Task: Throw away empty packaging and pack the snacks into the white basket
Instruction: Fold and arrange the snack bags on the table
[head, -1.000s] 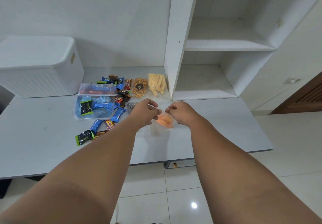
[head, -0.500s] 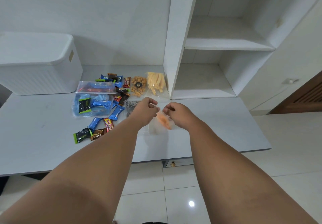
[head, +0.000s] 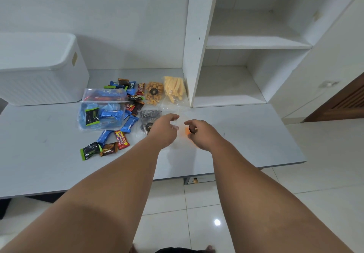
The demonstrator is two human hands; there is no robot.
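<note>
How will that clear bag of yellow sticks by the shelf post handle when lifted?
Probably floppy: the bag of yellow sticks is thin clear film with empty slack. Likely light, being loosely filled. The thin sticks may snap if squeezed.

White desk [head: 246, 140], open shelves [head: 256, 42], tiled floor [head: 295, 203], perhaps a wooden door [head: 346, 103]

basket [head: 41, 79] left of snacks [head: 118, 113] on table [head: 246, 140]

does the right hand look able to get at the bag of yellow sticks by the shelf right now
Probably, once it lets go: the right hand is pinching a clear bag that the left hand also holds. The table between it and the bag of yellow sticks looks free.
</note>
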